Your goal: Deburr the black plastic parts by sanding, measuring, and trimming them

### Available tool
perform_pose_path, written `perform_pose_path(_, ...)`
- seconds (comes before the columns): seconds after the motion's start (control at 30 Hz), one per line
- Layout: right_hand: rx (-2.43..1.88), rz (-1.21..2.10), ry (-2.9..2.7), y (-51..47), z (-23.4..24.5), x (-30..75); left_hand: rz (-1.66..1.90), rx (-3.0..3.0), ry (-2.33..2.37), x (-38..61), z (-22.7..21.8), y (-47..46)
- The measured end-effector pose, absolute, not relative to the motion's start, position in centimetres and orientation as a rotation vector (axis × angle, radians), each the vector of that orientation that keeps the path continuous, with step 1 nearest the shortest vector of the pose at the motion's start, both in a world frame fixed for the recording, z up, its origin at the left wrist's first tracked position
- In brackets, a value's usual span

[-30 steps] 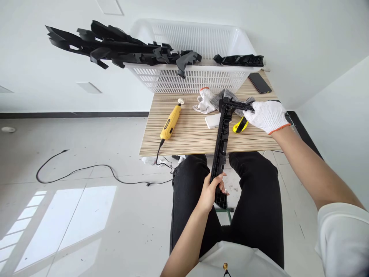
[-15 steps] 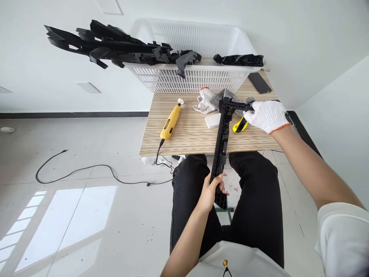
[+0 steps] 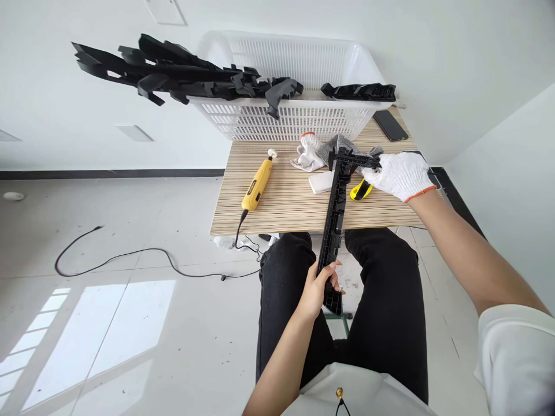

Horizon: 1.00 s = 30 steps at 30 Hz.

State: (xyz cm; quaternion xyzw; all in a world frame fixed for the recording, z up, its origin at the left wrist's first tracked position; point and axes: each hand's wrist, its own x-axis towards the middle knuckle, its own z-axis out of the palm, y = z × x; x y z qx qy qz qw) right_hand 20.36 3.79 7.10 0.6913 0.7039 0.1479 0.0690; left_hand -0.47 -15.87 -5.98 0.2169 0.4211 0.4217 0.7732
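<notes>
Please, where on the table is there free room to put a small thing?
Bare wood: left of the yellow tool, and between it and the white block. Crowded: around the cutter, grey cloth and right hand.

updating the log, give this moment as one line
left grip: bare, holding black plastic part near lower end | right grip: gloved, holding black caliper at part's upper end | yellow rotary tool: on table

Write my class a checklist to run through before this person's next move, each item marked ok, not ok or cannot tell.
1. Left hand gripping the black part near its lower end: ok.
2. Right hand holding the caliper: ok.
3. Caliper jaws seated against the part: cannot tell, black on black.
4. Both hands gloved: not ok, left is bare.
5. Yellow power tool lying on the table: ok.
</notes>
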Motion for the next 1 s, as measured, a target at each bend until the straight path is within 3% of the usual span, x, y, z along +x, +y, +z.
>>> perform_pose_path(1.0,2.11,0.393,2.051,3.87,7.15,20.38,0.915,0.471,0.945,-0.4,-5.63,-15.82)
